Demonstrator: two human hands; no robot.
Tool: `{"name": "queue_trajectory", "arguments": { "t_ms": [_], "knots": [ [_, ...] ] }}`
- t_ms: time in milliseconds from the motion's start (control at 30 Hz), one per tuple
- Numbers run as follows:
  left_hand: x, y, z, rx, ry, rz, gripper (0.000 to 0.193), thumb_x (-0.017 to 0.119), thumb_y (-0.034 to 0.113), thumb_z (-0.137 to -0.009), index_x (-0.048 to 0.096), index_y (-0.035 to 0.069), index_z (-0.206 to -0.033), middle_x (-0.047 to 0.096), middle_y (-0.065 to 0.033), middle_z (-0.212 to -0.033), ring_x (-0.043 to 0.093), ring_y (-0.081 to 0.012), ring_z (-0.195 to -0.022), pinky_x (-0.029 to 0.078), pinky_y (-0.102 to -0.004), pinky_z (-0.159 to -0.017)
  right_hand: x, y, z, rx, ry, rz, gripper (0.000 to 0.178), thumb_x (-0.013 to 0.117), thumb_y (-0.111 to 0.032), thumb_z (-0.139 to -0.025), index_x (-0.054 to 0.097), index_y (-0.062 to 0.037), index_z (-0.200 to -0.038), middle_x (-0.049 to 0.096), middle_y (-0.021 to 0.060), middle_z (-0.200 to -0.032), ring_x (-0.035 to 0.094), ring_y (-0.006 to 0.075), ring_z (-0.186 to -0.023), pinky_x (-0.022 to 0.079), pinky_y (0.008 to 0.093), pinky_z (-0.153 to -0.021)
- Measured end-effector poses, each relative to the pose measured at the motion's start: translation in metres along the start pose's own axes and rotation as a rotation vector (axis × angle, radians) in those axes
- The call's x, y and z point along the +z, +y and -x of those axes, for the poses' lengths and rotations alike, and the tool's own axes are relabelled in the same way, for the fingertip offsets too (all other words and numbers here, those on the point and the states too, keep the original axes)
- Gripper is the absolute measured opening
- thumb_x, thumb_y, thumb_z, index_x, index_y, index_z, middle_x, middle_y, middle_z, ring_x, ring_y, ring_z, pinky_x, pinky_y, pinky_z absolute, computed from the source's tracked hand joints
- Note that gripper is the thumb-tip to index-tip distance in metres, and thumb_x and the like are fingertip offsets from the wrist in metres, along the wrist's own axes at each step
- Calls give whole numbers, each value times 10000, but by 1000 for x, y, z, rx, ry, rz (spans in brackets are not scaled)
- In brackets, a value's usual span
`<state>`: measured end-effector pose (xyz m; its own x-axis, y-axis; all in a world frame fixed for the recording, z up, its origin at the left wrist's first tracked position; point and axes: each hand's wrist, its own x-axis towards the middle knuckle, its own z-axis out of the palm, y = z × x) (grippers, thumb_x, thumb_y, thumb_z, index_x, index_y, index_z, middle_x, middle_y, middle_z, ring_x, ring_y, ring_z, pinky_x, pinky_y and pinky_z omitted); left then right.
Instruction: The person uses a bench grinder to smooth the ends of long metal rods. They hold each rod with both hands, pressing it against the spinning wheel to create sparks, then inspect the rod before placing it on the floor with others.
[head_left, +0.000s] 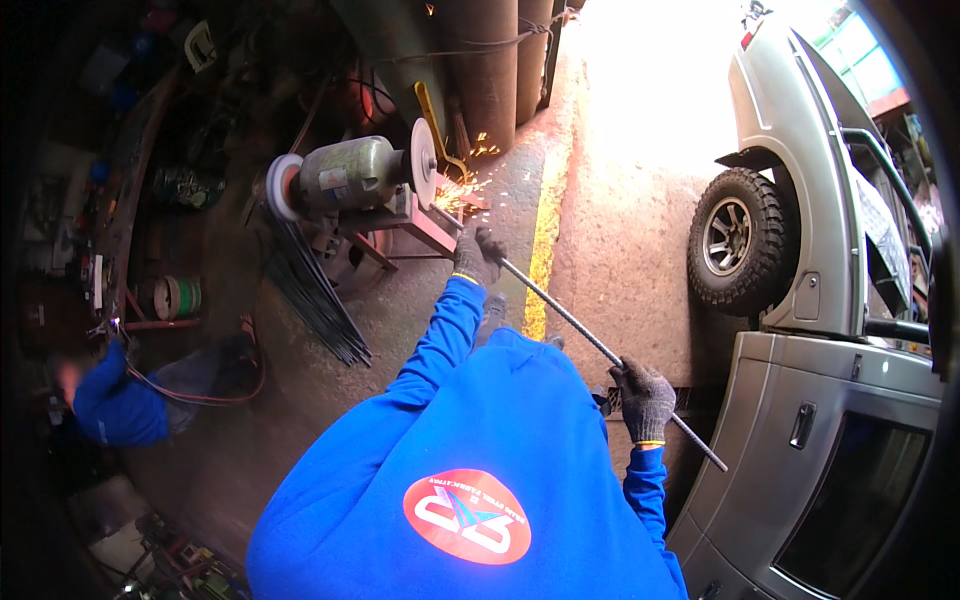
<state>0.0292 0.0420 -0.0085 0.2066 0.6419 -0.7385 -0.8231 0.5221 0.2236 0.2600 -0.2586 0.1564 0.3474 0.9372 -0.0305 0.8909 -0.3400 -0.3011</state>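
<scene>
A long ribbed steel rod runs diagonally from the lower right up to a bench grinder. Its tip meets the right-hand grinding wheel, and orange sparks fly off there. My left hand, in a dark knit glove, grips the rod close to the wheel. My right hand, gloved the same way, grips the rod near its rear end, with a short length sticking out behind. Both of my sleeves are bright blue.
A silver vehicle with a knobby tyre stands close on the right. A bundle of dark rods lies under the grinder stand. Another person in blue crouches at the left. A yellow line marks the concrete floor.
</scene>
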Motion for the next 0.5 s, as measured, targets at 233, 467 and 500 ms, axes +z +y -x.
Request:
{"name": "queue_trajectory", "arguments": {
  "t_ms": [233,467,500],
  "knots": [
    [14,0,7,16,33,-55,367,496,422,-1007,463,149,-764,322,51,-548,333,-126,-453,349,-301,-461,2,-4,-1,-12,96,-2,230,735,-359,-826,718,-176,-964,669,104,-771,653,331,-696,494,445,-584],
    [7,-9,7,29,-11,-129,331,482,448,-1013,445,143,-889,301,48,-543,291,-112,-409,319,-301,-427,-13,7,-10,318,-542,-392,279,628,-337,-937,717,-96,-1045,710,166,-894,680,371,-846,535,447,-726],
    [8,-10,6,24,7,-131,331,483,446,-1012,442,141,-889,295,47,-543,287,-111,-406,309,-299,-417,-11,11,-11,266,-585,-413,308,595,-351,-953,713,-81,-1041,708,179,-894,677,380,-855,532,450,-740]
  ]
}}
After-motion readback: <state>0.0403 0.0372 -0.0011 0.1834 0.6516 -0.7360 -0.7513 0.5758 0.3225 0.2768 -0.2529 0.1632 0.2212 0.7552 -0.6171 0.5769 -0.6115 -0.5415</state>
